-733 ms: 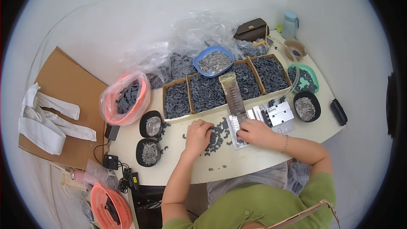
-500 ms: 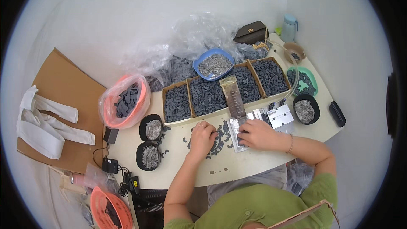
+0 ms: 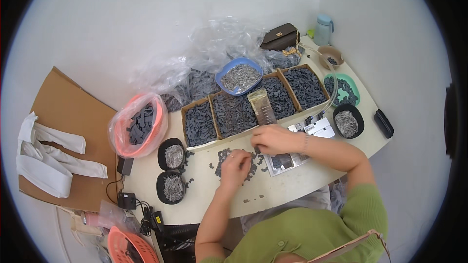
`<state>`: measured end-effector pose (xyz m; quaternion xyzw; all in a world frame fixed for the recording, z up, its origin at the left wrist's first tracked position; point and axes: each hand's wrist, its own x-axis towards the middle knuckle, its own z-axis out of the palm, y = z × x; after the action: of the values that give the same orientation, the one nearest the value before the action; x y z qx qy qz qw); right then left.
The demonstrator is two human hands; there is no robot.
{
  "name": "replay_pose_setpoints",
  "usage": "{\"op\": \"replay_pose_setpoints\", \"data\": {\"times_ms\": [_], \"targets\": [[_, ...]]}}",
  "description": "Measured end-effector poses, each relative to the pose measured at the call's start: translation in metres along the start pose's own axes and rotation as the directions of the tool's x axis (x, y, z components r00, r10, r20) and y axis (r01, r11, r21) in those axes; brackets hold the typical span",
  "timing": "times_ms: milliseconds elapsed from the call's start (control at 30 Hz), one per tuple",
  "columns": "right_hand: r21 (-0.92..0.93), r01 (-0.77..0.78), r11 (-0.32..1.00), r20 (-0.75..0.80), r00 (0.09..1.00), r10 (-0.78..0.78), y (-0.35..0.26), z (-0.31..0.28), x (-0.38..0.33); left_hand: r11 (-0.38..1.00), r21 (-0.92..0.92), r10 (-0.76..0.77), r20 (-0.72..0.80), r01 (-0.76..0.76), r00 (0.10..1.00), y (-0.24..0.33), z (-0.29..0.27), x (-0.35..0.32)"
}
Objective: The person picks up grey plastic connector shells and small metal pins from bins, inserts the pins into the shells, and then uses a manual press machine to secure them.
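Note:
A loose pile of small dark grey plastic pieces (image 3: 224, 156) lies on the table. My left hand (image 3: 236, 166) is at this pile, its fingers drawn together; whatever they hold is too small to make out. Close by, my right hand (image 3: 274, 139) reaches across to the pile's right side, fingertips down and pinched. A dark bit shows at these fingertips, but I cannot tell if it is gripped. Below the right wrist lies a metal fixture (image 3: 287, 169) with dark pieces in it. A clear ridged plastic strip (image 3: 263, 109) stands behind the right hand.
A divided cardboard tray (image 3: 200, 144) full of grey pieces runs behind my hands. Metal pins fill a blue bowl (image 3: 222, 84) and black bowls, including one (image 3: 161, 154) at left and one (image 3: 361, 122) at right. A green dish (image 3: 356, 90) and a pink basket (image 3: 162, 122) hold grey parts.
My right hand has lifted off the metal fixture and moved left to the pile, uncovering dark pieces in the fixture. My left hand stays at the pile. The whole view has shifted slightly.

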<state>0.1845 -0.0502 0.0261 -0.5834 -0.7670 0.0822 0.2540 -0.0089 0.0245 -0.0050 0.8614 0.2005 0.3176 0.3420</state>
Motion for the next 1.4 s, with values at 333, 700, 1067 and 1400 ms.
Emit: {"op": "replay_pose_setpoints", "data": {"times_ms": [333,700,1067,1400], "targets": [[-0.438,0.162,0.884,-0.173,0.950,-0.259,-0.026,0.016,-0.077,0.980,0.079,0.179,0.066,-0.184,0.982,0.020,0.021,0.005],[-0.026,0.037,0.999,-0.216,0.975,-0.042,-0.010,0.003,-0.091,0.890,0.302,0.278,0.236,-0.343,0.931,0.028,0.046,0.007],[0.063,0.093,0.994,-0.066,0.994,-0.089,0.012,0.021,-0.011,0.805,0.377,0.394,0.237,-0.458,0.888,0.040,0.029,-0.031],[-0.055,0.040,0.998,0.105,0.994,-0.034,-0.001,0.045,0.020,0.931,0.361,0.045,0.045,-0.058,0.998,-0.014,-0.022,-0.007]]}}
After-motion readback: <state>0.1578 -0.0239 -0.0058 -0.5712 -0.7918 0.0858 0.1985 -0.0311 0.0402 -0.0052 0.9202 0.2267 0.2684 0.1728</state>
